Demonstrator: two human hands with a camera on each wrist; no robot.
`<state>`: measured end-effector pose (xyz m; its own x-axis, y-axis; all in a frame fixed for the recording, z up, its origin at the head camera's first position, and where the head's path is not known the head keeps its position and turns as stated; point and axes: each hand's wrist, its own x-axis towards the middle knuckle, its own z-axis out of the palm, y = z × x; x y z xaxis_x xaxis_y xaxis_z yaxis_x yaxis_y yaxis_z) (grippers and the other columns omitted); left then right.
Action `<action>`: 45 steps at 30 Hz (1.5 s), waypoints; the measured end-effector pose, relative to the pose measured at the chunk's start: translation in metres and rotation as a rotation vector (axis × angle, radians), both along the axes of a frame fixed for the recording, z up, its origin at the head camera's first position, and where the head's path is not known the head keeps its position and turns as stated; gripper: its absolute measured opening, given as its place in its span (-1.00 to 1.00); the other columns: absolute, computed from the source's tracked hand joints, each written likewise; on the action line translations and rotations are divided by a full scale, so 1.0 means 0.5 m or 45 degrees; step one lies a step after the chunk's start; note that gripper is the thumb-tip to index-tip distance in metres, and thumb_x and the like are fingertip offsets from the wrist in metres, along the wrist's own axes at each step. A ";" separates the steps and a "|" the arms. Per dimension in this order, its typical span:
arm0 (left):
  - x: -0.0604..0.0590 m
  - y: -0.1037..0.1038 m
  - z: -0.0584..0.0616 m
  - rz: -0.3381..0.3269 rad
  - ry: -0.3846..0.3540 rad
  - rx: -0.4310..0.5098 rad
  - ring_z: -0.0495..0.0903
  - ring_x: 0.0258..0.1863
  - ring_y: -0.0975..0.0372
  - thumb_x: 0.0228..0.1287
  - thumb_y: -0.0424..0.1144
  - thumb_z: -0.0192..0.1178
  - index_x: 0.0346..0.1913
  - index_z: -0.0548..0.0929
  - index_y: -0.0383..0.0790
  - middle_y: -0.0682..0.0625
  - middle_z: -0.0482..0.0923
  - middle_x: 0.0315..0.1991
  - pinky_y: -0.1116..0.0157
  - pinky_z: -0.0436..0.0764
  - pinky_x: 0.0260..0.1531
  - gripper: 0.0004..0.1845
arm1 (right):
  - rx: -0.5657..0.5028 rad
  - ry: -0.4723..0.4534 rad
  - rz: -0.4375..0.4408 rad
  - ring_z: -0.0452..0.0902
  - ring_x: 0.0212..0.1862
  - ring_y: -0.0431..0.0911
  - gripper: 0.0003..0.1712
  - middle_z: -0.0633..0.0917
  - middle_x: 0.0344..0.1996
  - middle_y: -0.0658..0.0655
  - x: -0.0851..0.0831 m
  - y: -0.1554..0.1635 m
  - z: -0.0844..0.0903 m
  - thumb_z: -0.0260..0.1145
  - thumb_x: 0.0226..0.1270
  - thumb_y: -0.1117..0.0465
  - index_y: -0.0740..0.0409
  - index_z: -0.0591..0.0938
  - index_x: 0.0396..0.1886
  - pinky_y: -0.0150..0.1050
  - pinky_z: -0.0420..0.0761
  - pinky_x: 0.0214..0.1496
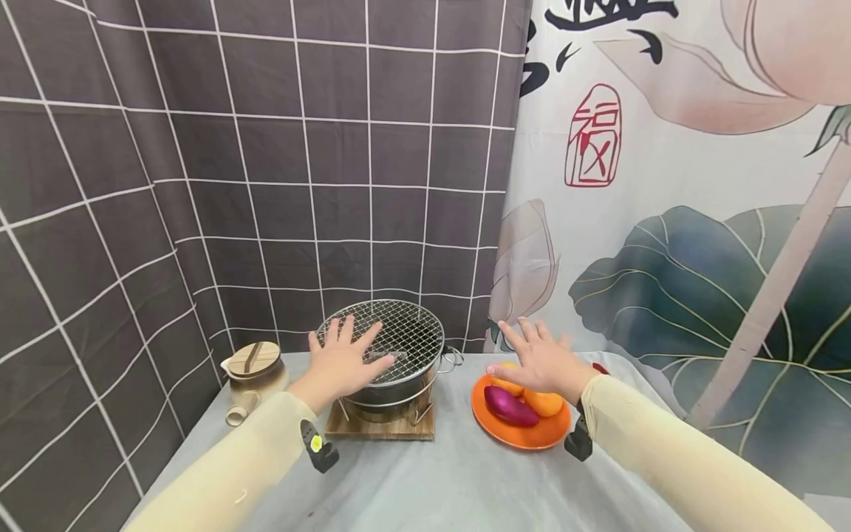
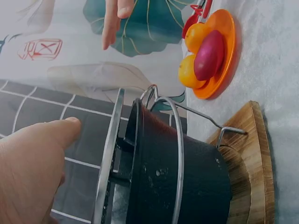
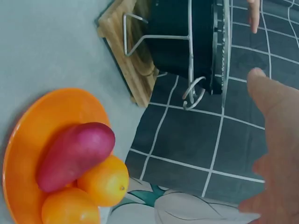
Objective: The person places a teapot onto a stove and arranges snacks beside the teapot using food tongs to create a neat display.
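Hands are spreading flat over a small tabletop cooking set: the left hand (image 1: pixel 342 362), fingers splayed and straight, is hovering over or lightly resting on the wire grill mesh (image 1: pixel 405 336) just left of centre frame; whether the palm is actually touching cannot be told. From the left wrist view the thumb (image 2: pixel 56 133) is standing just beside the mesh rim (image 2: pixel 108 158), gripping nothing. The mesh is capping a dark charcoal stove (image 1: pixel 388 391), which is sitting in a wire stand on a wooden board (image 1: pixel 382 427), seemingly to keep heat off the table's pale cloth (image 1: pixel 452 480)

Right of centre, the right hand (image 1: pixel 541 358) is likewise fanning open, fingers relaxed, held low above an orange plate (image 1: pixel 525 437) and holding nothing; contact with the fruit below cannot be told. On the plate are lying a purple sweet potato (image 1: pixel 510 406) and oranges (image 1: pixel 544 403), grouped close to the stove, apparently within easy reach of the grill. The right wrist view is showing the potato (image 3: pixel 74 154) resting across the oranges (image 3: pixel 103 181)

Further out, at lower left, a lidded clay pot (image 1: pixel 253 373) with a stubby side handle is standing near the stove. Behind, a dark tiled backdrop (image 1: pixel 199 185) is filling the upper left, and a lotus-print curtain (image 1: pixel 698 222) the right half of the frame
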<state>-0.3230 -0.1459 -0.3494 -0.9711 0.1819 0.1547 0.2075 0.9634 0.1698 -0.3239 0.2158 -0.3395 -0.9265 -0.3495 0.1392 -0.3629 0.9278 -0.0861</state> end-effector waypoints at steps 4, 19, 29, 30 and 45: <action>-0.002 -0.008 -0.004 -0.012 0.069 0.030 -0.14 0.54 -0.32 0.39 0.38 -0.04 0.58 0.24 0.12 -0.35 -0.04 0.58 -0.47 -0.20 0.39 -0.21 | -0.058 0.118 0.101 0.33 0.39 0.34 -0.09 0.43 0.40 0.36 -0.007 -0.004 -0.010 0.27 0.36 -0.29 0.18 0.36 0.50 0.40 0.34 0.37; 0.005 -0.073 -0.034 -0.103 0.438 0.162 0.32 0.38 -0.28 0.45 0.05 0.09 0.37 0.51 -0.14 -0.33 0.41 0.37 -0.32 0.27 0.35 -0.45 | -0.163 0.198 0.093 0.58 0.19 0.21 -0.40 0.66 0.17 0.27 -0.018 -0.017 -0.058 0.34 0.38 -0.03 0.22 0.58 0.28 0.18 0.56 0.29; 0.019 -0.162 -0.055 0.013 0.405 0.279 0.20 0.42 -0.34 0.48 -0.04 0.06 0.40 0.46 -0.21 -0.42 0.32 0.41 -0.34 0.15 0.41 -0.46 | -0.348 0.140 0.016 0.58 0.18 0.19 -0.48 0.66 0.15 0.23 -0.032 -0.039 -0.120 0.32 0.37 -0.01 0.17 0.63 0.21 0.20 0.58 0.25; 0.020 -0.171 -0.056 0.027 0.403 0.295 0.18 0.42 -0.35 0.48 -0.06 0.05 0.40 0.46 -0.22 -0.43 0.31 0.41 -0.34 0.14 0.41 -0.47 | -0.364 0.134 0.007 0.59 0.17 0.18 -0.48 0.67 0.14 0.21 -0.032 -0.043 -0.127 0.32 0.37 -0.02 0.16 0.63 0.20 0.19 0.59 0.25; 0.039 -0.272 -0.104 0.346 0.345 0.415 0.19 0.32 -0.41 0.44 -0.11 0.06 0.34 0.42 -0.32 -0.51 0.30 0.30 -0.38 0.23 0.26 -0.47 | -0.620 0.065 -0.044 0.63 -0.03 -0.02 -0.61 0.73 -0.03 0.12 -0.033 -0.106 -0.216 0.34 0.39 0.06 0.15 0.68 0.11 0.01 0.68 0.14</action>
